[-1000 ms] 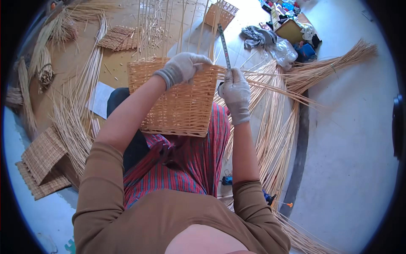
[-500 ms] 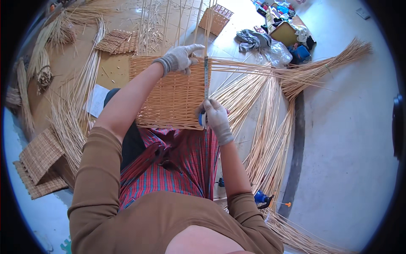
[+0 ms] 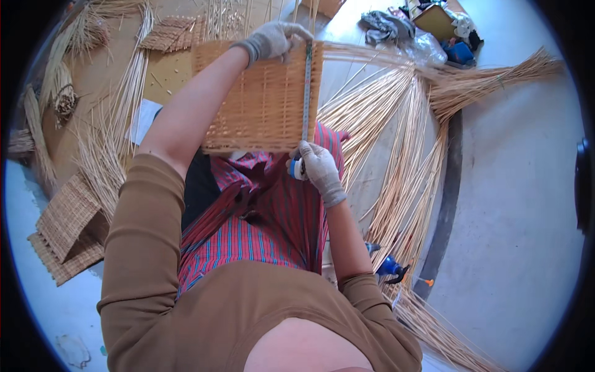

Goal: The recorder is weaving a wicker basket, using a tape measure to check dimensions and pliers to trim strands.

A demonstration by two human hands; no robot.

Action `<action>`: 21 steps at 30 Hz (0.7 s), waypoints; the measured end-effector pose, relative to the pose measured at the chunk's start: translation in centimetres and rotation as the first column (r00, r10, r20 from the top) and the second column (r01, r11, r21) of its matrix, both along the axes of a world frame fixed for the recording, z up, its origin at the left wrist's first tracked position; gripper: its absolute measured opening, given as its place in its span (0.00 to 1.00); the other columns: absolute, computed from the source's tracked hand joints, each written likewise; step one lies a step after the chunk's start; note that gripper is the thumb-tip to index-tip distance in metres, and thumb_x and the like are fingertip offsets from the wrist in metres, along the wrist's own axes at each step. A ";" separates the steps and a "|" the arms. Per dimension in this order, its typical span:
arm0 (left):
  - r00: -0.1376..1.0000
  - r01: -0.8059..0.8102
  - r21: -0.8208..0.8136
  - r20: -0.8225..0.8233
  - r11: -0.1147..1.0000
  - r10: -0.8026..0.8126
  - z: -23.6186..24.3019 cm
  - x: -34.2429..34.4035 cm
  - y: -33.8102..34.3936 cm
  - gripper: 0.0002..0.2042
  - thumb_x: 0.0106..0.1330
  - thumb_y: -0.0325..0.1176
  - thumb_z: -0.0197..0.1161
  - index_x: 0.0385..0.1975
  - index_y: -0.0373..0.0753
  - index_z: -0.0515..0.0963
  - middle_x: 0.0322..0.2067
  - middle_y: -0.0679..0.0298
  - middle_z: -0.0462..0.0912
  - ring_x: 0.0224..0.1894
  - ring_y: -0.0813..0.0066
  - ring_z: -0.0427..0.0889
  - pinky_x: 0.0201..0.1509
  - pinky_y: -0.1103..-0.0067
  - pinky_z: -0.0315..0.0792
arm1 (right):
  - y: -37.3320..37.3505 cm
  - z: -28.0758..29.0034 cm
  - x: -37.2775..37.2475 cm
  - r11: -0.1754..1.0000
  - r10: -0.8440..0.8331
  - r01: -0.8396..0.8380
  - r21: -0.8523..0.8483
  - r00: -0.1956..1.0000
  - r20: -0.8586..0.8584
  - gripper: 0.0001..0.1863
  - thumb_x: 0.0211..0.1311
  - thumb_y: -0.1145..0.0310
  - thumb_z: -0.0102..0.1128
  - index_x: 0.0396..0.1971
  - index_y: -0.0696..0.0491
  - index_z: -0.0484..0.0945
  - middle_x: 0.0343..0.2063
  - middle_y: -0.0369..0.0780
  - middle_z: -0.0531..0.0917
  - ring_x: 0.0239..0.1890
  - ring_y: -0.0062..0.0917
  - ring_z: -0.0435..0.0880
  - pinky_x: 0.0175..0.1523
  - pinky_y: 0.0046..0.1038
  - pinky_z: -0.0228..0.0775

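Observation:
A tan woven wicker panel (image 3: 257, 99) stands tilted above my lap, slightly blurred. Along its right side runs the blade of a tape measure (image 3: 307, 96), pulled out between its upper and lower edges. My right hand (image 3: 321, 166), in a pale work glove, is closed on the tape measure's blue-and-white case (image 3: 297, 168) at the panel's lower right corner. At the top edge, my gloved left hand (image 3: 273, 41) lies over the panel with fingers apart. Its index finger reaches right to the upper end of the blade; whether it presses there is hard to see.
Long loose strips (image 3: 372, 102) fan out on the right, beside a tied bundle (image 3: 496, 84). More strips (image 3: 124, 105) and small woven pieces (image 3: 68, 217) lie on the left. A blue bottle-like object (image 3: 389, 266) is near my right elbow. Clothes and bags (image 3: 427, 46) sit at the back.
The panel has shifted up in the view, and its lower edge has lifted off my lap. Both hands moved with it; my left index finger went from pointing beyond the blade to its upper end.

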State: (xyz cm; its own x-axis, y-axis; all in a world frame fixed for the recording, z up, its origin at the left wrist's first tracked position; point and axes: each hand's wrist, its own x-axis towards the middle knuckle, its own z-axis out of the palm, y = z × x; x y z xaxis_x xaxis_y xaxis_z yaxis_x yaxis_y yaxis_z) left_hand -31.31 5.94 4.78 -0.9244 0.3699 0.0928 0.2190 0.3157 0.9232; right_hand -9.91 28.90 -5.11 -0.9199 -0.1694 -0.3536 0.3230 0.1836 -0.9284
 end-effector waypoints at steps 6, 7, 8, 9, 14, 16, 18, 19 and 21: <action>1.000 -0.019 0.142 0.020 0.990 0.017 -1.4 -2.7 -0.5 0.33 0.46 0.09 0.42 0.48 0.41 0.85 0.37 0.67 0.87 0.21 0.82 0.78 0.25 0.82 0.76 | 0.5 -0.4 1.6 0.964 0.007 -0.011 0.266 1.000 0.017 0.23 0.74 0.54 0.49 0.33 0.59 0.84 0.25 0.39 0.84 0.25 0.21 0.82 0.31 0.26 0.75; 1.000 -0.011 0.140 0.023 0.990 0.008 -1.7 -2.8 0.0 0.33 0.46 0.09 0.42 0.48 0.41 0.85 0.37 0.67 0.87 0.21 0.82 0.78 0.25 0.82 0.76 | 0.9 -1.0 1.4 0.938 0.018 -0.015 0.345 1.000 -0.004 0.23 0.74 0.54 0.50 0.33 0.58 0.85 0.25 0.39 0.84 0.25 0.20 0.82 0.31 0.26 0.75; 0.999 -0.029 0.017 0.018 0.999 0.029 -1.6 -2.8 0.4 0.25 0.58 0.16 0.47 0.51 0.46 0.83 0.33 0.68 0.85 0.22 0.82 0.80 0.25 0.82 0.77 | 1.4 -1.8 1.2 0.939 0.010 -0.007 0.344 1.000 -0.006 0.23 0.74 0.54 0.50 0.33 0.58 0.85 0.25 0.39 0.84 0.25 0.20 0.82 0.31 0.26 0.75; 0.999 -0.049 -0.105 0.009 0.993 0.051 -1.5 -2.8 0.9 0.18 0.71 0.23 0.52 0.54 0.51 0.82 0.30 0.69 0.84 0.23 0.83 0.82 0.26 0.82 0.79 | 1.8 -2.7 0.9 0.932 0.014 -0.010 0.363 1.000 -0.006 0.22 0.73 0.55 0.50 0.34 0.58 0.85 0.25 0.40 0.85 0.25 0.22 0.82 0.31 0.28 0.75; 0.998 -0.046 0.028 0.050 0.999 0.045 -2.6 -2.6 0.7 0.26 0.58 0.15 0.46 0.52 0.45 0.82 0.30 0.66 0.84 0.20 0.80 0.80 0.24 0.79 0.77 | -0.1 0.1 1.2 0.896 -0.016 -0.026 0.444 0.996 0.089 0.21 0.71 0.56 0.50 0.36 0.59 0.85 0.25 0.43 0.85 0.26 0.30 0.84 0.33 0.32 0.76; 0.998 -0.015 0.158 0.070 0.987 0.004 -2.7 -2.8 0.3 0.33 0.47 0.08 0.40 0.50 0.40 0.83 0.31 0.63 0.85 0.17 0.78 0.78 0.21 0.77 0.75 | -0.5 0.3 1.0 0.895 -0.006 -0.033 0.446 0.996 0.085 0.21 0.70 0.56 0.50 0.36 0.59 0.85 0.26 0.45 0.85 0.28 0.34 0.85 0.36 0.35 0.77; 0.999 -0.048 -0.037 0.014 0.998 0.048 -1.7 -3.1 0.6 0.21 0.68 0.20 0.51 0.54 0.50 0.81 0.28 0.69 0.83 0.23 0.82 0.82 0.27 0.82 0.78 | 0.0 0.1 0.7 0.861 0.017 -0.027 0.508 1.000 0.024 0.21 0.70 0.56 0.49 0.36 0.59 0.85 0.28 0.45 0.86 0.30 0.34 0.85 0.38 0.35 0.77; 0.999 -0.036 -0.040 0.006 0.999 0.037 -1.1 -2.9 1.3 0.21 0.67 0.20 0.52 0.54 0.50 0.82 0.28 0.69 0.82 0.23 0.82 0.81 0.27 0.82 0.78 | 0.3 -0.1 0.5 0.814 0.055 -0.026 0.581 0.998 -0.032 0.21 0.70 0.56 0.49 0.36 0.58 0.85 0.29 0.45 0.86 0.31 0.34 0.85 0.39 0.34 0.77; 0.991 -0.003 -0.152 -0.134 0.988 -0.018 -1.2 -3.5 -1.2 0.21 0.66 0.21 0.55 0.57 0.50 0.79 0.27 0.68 0.81 0.21 0.82 0.79 0.26 0.81 0.77 | 0.3 -1.3 0.7 0.557 0.640 -0.037 0.830 0.655 -0.400 0.20 0.70 0.59 0.47 0.37 0.58 0.84 0.32 0.45 0.86 0.34 0.33 0.85 0.43 0.31 0.76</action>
